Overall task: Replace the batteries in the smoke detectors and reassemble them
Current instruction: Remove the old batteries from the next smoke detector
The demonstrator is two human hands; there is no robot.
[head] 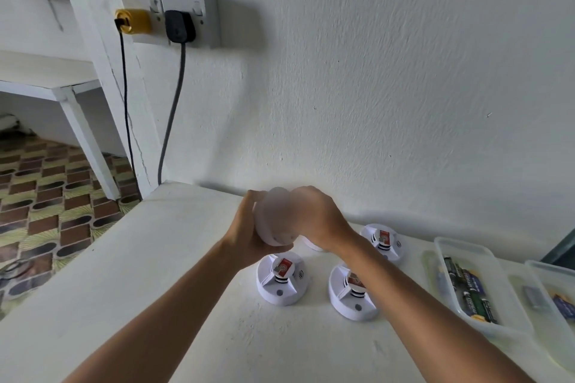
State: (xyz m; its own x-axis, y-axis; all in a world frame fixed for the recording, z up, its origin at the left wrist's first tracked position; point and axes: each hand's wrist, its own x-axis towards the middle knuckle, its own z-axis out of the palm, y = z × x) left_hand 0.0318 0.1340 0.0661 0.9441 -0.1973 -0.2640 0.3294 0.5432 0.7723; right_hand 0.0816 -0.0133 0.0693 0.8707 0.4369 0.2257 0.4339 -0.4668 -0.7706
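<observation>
three round white plastic smoke detectors [282, 280] lie on the white surface [155, 274]. beyond, a blurred white round detector [273, 218] is gripped between left hand [249, 236] and right hand [314, 214]; if twisted carelessly, it could be dropped onto them.

We see a table [155, 274] with a matt, faintly grainy white painted top. On it, the smoke detectors [281, 281] look like smooth white plastic with a slight sheen, each with a glossy red sticker. Right of them, the tray [448, 250] is clear, frosted-looking plastic; its batteries [469, 289] wear shiny printed wrappers. Behind the table, the wall [389, 71] is rough, matt textured plaster. The floor [46, 196] beyond the table's left edge shows glossy patterned tile.
</observation>
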